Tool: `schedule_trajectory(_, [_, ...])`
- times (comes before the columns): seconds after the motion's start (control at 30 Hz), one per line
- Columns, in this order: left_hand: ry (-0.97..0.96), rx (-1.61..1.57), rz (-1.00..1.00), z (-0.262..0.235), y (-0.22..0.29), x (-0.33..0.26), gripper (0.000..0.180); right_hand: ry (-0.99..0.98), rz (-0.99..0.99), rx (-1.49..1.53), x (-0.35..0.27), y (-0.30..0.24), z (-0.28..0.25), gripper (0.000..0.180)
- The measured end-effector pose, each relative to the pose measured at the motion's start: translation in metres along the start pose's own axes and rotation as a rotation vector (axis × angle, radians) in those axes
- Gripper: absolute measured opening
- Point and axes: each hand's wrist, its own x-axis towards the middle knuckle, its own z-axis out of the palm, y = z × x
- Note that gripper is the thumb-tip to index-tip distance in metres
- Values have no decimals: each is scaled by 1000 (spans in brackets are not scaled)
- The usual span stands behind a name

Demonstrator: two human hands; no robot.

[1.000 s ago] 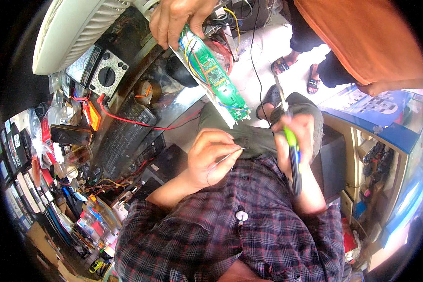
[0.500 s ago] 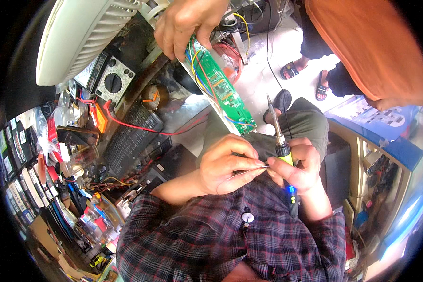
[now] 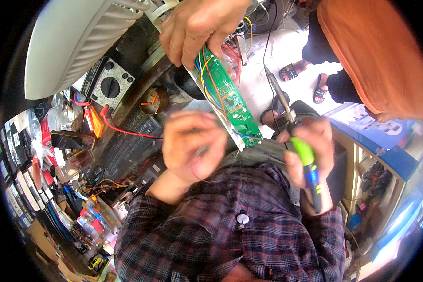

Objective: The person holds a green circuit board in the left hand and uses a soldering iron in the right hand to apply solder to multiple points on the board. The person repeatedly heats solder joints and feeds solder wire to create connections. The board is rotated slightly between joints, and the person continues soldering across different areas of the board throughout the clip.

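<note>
In my right hand is a soldering iron with a green and black handle. Its metal tip points up and away, right of the board. My left hand, smeared by motion, is closed with its fingers curled. A thin wire loops below it, seemingly held in the fingers. Just beyond my left hand lies a long green circuit board in a white tray-like housing, with red, yellow and blue wires along it. Another person's hand grips the board's far end from above.
A multimeter with a red lead lies at the left, near a black keyboard. A white slatted casing stands at the far left. At the right are a blue-topped cabinet and a standing person in an orange garment.
My hands have drawn apart: the left moved left and up, the right moved right with the soldering iron. The board and the other person's hand shifted slightly right and nearer.
</note>
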Motion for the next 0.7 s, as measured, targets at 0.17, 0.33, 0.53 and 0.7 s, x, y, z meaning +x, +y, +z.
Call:
schedule_trajectory(0.17, [130,11,-127,-2,-19,15,24,204,130,425,25,-7,4,46])
schedule_trajectory(0.33, [203,-189,-301,0,-22,14,26,226,36,377,30,0,7,50])
schedule_trajectory(0.53, [64,-151,-204,-19,-15,21,27,258,-65,351,34,-2,11,52])
schedule_trajectory(0.7, [-191,-457,-257,-12,9,24,29,32,-84,66,23,-17,22,41])
